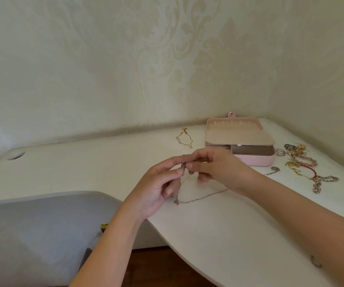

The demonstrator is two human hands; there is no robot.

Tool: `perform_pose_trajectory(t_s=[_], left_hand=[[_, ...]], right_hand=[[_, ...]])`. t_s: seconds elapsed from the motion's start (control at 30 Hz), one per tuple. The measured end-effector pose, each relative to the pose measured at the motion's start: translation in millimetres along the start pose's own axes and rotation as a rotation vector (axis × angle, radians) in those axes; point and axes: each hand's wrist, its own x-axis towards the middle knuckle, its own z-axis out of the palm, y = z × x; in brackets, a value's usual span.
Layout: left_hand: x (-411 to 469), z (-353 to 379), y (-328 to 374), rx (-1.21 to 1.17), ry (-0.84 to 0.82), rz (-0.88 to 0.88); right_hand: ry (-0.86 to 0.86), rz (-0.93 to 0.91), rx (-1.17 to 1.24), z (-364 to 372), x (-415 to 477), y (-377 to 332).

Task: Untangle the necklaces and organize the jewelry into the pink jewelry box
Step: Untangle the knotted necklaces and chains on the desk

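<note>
Head view — left hand (158,187), right hand (214,166) pinch thin chain (200,198).

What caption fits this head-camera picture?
Untangling: left hand and right hand pinch a thin chain over a white desk, pink jewelry box open behind.

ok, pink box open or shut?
Open: the pink jewelry box has its lid folded back, beige lining and one compartment exposed.

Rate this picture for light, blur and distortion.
Head view: soft, even light, no glare, only faint shadows on the white desk; wide-angle lens bows the desk's back edge; the left hand and right hand are slightly blurred where they pinch the thin necklace; the pink jewelry box reads clearly, the loose jewelry beside it less so.
</note>
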Motion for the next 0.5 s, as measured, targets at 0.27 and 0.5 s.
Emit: perform_pose_trajectory(t_s=[0.27, 0.5], left_hand=[[-2.9, 4.8, 0.6, 0.109, 0.044, 0.042], [-5.5, 7.7, 5.8, 0.048, 0.072, 0.034]], right_hand=[[-0.063, 0.094, 0.1, -0.3, -2.1, -4.6], [-0.075, 0.117, 0.06, 1.3, -5.3, -9.5]])
